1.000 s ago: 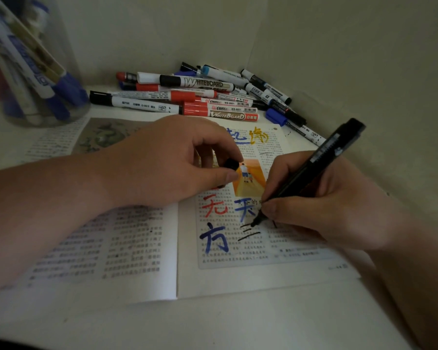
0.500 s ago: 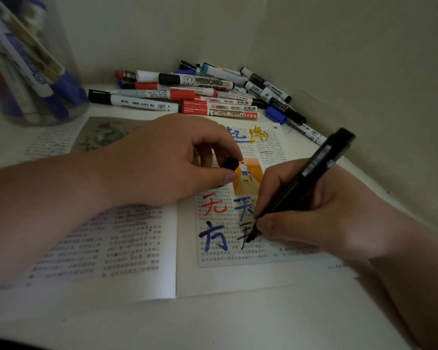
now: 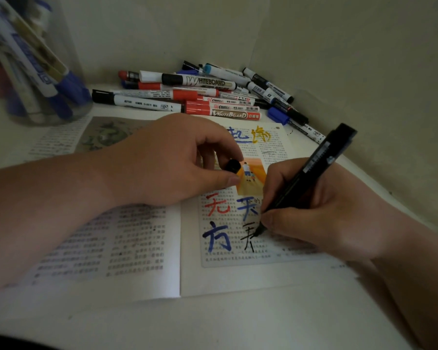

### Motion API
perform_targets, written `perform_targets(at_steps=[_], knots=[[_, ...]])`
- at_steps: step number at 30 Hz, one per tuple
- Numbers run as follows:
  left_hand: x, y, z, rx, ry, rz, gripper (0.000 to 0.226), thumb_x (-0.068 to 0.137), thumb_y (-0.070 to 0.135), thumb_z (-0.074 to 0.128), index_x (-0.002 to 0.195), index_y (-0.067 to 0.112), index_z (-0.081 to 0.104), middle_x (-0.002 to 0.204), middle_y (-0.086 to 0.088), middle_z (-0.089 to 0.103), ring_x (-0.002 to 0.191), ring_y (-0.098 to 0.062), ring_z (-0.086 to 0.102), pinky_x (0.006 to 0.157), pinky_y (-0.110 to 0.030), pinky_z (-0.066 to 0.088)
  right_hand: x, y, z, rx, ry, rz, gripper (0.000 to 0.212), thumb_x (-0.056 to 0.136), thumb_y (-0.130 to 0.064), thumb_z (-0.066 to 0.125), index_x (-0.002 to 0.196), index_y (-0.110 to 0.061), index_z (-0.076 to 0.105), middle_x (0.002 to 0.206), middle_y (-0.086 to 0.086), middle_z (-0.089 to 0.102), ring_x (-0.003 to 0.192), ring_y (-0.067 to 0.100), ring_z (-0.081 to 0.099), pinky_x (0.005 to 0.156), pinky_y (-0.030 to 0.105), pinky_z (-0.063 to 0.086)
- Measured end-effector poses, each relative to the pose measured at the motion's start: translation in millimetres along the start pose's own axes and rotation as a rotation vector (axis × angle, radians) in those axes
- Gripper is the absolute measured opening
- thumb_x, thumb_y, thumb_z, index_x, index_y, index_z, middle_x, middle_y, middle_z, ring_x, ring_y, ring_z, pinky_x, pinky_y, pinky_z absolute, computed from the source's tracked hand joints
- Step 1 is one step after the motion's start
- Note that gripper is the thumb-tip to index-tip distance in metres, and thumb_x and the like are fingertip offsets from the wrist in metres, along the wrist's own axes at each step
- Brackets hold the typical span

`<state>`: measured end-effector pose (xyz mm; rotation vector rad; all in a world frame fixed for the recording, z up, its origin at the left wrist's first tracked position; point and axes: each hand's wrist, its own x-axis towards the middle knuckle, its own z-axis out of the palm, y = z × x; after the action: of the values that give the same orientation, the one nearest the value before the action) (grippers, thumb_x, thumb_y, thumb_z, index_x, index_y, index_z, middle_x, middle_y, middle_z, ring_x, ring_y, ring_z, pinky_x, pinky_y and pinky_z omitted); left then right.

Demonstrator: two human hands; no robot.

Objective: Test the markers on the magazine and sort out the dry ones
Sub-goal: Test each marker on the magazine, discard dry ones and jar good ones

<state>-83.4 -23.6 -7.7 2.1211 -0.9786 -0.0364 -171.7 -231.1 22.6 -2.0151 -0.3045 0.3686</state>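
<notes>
A right hand [image 3: 321, 210] grips a black marker [image 3: 311, 170], fingers curled tight round its barrel, the tip touching black strokes on the right page of an open magazine [image 3: 142, 248] lying on the bench [image 3: 213, 324]. The left hand [image 3: 167, 160] rests on the magazine, pinching the black cap [image 3: 233, 165] between thumb and fingers. A pile of markers [image 3: 213, 97] lies just beyond.

Two plain pale walls, the back wall [image 3: 162, 34] and the side wall [image 3: 377, 72], are meeting at a vertical corner above a white tabletop [image 3: 238, 329]; dim light is leaving the side wall's lower part darkest.
</notes>
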Motion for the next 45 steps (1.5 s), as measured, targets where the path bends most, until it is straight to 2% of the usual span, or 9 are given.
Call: perform_targets(at_steps=[5, 12, 22, 28, 33, 38, 41, 43, 45], knots=[[0, -1, 0, 0.019, -0.003, 0.013, 0.024, 0.074, 0.047, 0.075, 0.096, 0.037, 0.074, 0.087, 0.029, 0.065, 0.078, -0.004, 0.064, 0.066, -0.023, 0.052, -1, 0, -2, -0.006, -0.083, 0.021, 0.02, 0.076, 0.025, 0.065, 0.07, 0.006, 0.061, 0.051, 0.002, 0.053, 0.043, 0.006, 0.046, 0.044, 0.013, 0.038], [-1, 0, 0, 0.012, 0.001, 0.019, 0.026, 0.073, 0.047, 0.074, 0.096, 0.034, 0.074, 0.087, 0.028, 0.065, 0.078, -0.004, 0.064, 0.066, -0.021, 0.052, 0, 5, -3, 0.062, -0.053, -0.012, 0.026, 0.083, 0.024, 0.063, 0.071, 0.002, 0.062, 0.049, -0.01, 0.056, 0.04, 0.0, 0.047, 0.043, 0.01, 0.037], [-1, 0, 0, 0.025, 0.003, 0.006, 0.024, 0.074, 0.046, 0.077, 0.096, 0.036, 0.073, 0.088, 0.031, 0.064, 0.079, -0.001, 0.064, 0.07, -0.014, 0.05, -4, 5, -3, 0.028, -0.118, -0.056, 0.01, 0.078, 0.011, 0.07, 0.076, 0.002, 0.066, 0.059, -0.002, 0.06, 0.051, 0.001, 0.054, 0.049, 0.013, 0.042], [0, 0, 0, 0.004, -0.006, -0.004, 0.027, 0.071, 0.049, 0.075, 0.094, 0.035, 0.075, 0.086, 0.026, 0.066, 0.078, -0.004, 0.065, 0.066, -0.018, 0.051, 0, 12, -6, 0.021, -0.085, -0.061, 0.012, 0.074, 0.013, 0.066, 0.073, 0.002, 0.061, 0.052, 0.008, 0.051, 0.044, 0.008, 0.045, 0.044, 0.016, 0.037], [1, -3, -2, 0.017, -0.006, -0.019, 0.026, 0.068, 0.057, 0.074, 0.087, 0.04, 0.072, 0.085, 0.02, 0.066, 0.081, -0.005, 0.063, 0.069, -0.025, 0.051, 9, 10, -10, 0.3, 0.06, -0.183, 0.02, 0.07, -0.004, 0.077, 0.083, -0.016, 0.069, 0.067, 0.007, 0.062, 0.045, 0.006, 0.049, 0.043, 0.014, 0.038], [4, -3, -4, 0.074, 0.029, -0.064, 0.031, 0.066, 0.066, 0.071, 0.084, 0.041, 0.071, 0.09, 0.018, 0.064, 0.089, 0.0, 0.06, 0.076, -0.024, 0.048, 37, -28, -33, 0.146, 0.15, -0.188, 0.006, 0.072, -0.011, 0.073, 0.078, -0.007, 0.073, 0.056, 0.008, 0.053, 0.046, 0.018, 0.04, 0.042, 0.024, 0.031], [6, -5, -7, 0.108, 0.103, -0.108, 0.036, 0.062, 0.073, 0.066, 0.081, 0.043, 0.067, 0.089, 0.02, 0.062, 0.088, 0.001, 0.058, 0.074, -0.023, 0.048, 63, -49, -44, 0.108, 0.167, -0.245, 0.018, 0.079, -0.018, 0.07, 0.077, 0.0, 0.066, 0.054, 0.008, 0.046, 0.049, 0.02, 0.036, 0.043, 0.025, 0.027], [7, -8, -10, 0.134, 0.13, -0.154, 0.027, 0.065, 0.066, 0.072, 0.079, 0.044, 0.065, 0.09, 0.021, 0.061, 0.089, 0.003, 0.057, 0.075, -0.022, 0.047, 78, -51, -43, 0.111, 0.211, -0.3, 0.025, 0.081, -0.019, 0.069, 0.079, 0.004, 0.06, 0.054, 0.008, 0.045, 0.048, 0.018, 0.035, 0.044, 0.024, 0.024], [7, -10, -13, 0.132, 0.114, -0.204, 0.025, 0.067, 0.062, 0.076, 0.08, 0.042, 0.068, 0.092, 0.021, 0.062, 0.09, 0.003, 0.056, 0.08, -0.026, 0.048, 86, -39, -36, 0.211, 0.255, -0.37, 0.015, 0.08, -0.017, 0.071, 0.077, -0.004, 0.064, 0.052, 0.006, 0.045, 0.045, 0.016, 0.034, 0.044, 0.024, 0.024]])
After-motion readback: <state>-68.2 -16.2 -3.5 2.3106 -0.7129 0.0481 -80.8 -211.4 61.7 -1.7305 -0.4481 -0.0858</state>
